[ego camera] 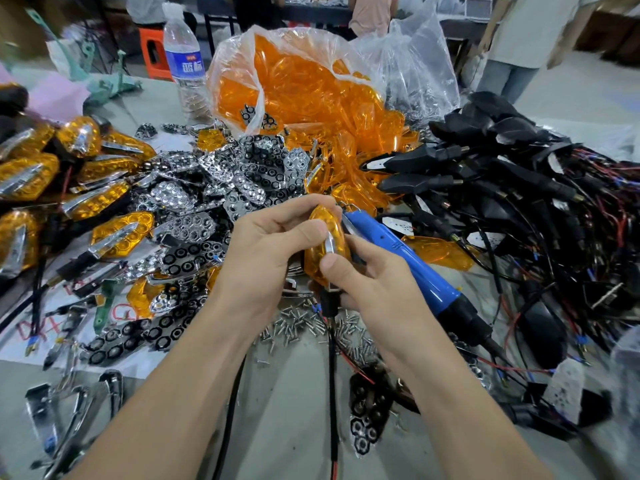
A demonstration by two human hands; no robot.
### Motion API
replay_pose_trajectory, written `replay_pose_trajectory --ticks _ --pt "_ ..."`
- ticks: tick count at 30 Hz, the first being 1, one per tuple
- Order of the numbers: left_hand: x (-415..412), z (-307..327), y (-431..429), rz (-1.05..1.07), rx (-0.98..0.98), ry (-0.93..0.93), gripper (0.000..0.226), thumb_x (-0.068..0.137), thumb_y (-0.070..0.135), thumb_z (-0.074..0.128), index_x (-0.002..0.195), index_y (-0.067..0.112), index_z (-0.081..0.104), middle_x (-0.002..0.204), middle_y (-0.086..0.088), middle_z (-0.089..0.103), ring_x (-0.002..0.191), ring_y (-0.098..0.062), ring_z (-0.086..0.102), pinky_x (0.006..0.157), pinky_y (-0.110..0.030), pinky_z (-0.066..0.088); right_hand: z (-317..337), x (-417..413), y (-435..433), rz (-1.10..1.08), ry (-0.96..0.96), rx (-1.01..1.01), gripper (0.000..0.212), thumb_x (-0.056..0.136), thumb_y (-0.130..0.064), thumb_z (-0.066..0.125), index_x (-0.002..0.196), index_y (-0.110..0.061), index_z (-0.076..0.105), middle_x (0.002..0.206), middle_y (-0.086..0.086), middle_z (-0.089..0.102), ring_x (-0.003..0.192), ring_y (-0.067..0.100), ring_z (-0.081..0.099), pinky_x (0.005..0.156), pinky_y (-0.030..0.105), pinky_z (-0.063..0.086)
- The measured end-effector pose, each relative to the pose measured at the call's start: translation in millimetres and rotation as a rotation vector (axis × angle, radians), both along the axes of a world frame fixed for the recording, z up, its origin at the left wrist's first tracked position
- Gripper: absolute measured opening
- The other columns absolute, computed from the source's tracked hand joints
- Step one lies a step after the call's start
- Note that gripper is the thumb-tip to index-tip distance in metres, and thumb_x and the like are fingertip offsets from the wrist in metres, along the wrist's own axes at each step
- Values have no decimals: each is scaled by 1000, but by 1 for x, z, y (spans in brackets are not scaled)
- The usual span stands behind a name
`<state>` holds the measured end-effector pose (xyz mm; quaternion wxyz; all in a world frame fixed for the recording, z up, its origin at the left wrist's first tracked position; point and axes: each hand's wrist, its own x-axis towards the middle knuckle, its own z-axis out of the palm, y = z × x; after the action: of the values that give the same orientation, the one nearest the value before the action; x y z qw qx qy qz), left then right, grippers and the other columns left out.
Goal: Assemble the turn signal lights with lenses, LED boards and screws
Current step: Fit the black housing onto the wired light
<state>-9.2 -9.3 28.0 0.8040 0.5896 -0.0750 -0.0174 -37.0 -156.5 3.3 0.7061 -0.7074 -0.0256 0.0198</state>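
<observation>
1. At the centre of the head view, above the grey worktable [294, 427], both hands carry one amber plastic turn signal light [327, 237] with a chrome centre strip. It is held roughly upright, with its black stem and wires hanging below.
2. The left hand [273, 244] has its fingers curled round the upper left side of the light. The right hand [367, 282] presses its thumb on the lower face, with the fingers curled behind. Both are clamped on the light.
3. A blue-bodied electric screwdriver [398, 258] slants just behind the right hand, its bit end close to the top of the light. Whether that hand also carries it cannot be told.
4. Judgement: the lens is being seated before fastening. Press evenly round the edge until the seam closes, keep the wires out of the joint, and bring the driver square to the screw.
5. Supplies: small silver loose screws [311, 327] lie just below the hands, a clear plastic bag of amber lenses [311, 81] behind, and black wired housings [502, 168] to the right.
</observation>
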Motion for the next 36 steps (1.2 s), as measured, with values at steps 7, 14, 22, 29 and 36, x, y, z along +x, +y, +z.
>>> replay_pose_trajectory --ticks 7,14,22,29,36 --pt "-5 6 -8 -34 54 134 32 103 28 57 85 18 82 100 -9 80 82 -22 76 62 -30 59 1 -6 3 -27 3 60 25 77 -34 81 99 -24 83 95 22 76 81 21 69 83 58 58" --pt "-4 4 -12 58 30 180 40 106 25 54 74 15 76 82 -14 76 71 -24 73 58 -31 61 3 -6 6 -48 35 49 29 75 -39 82 99 -22 84 92 9 79 80 36 71 86 64 59" --pt "4 -3 -1 -22 106 194 25 91 40 66 97 22 81 109 -6 79 90 -29 69 70 -39 51 9 -6 4 126 204 362 33 84 -7 78 115 1 71 92 17 70 74 28 67 69 34 62" --pt "4 -1 10 -290 71 156 48 82 22 67 130 25 67 109 -12 76 98 -39 56 79 -48 45 12 -8 4 109 313 586 45 78 -18 70 118 3 69 100 28 68 73 31 72 65 37 62" --pt "6 -5 11 -262 55 215 44 83 37 68 125 28 74 70 -8 60 54 -21 51 48 -27 50 21 -6 6 132 450 754 39 76 -27 66 98 4 78 95 29 71 67 28 68 56 29 60"
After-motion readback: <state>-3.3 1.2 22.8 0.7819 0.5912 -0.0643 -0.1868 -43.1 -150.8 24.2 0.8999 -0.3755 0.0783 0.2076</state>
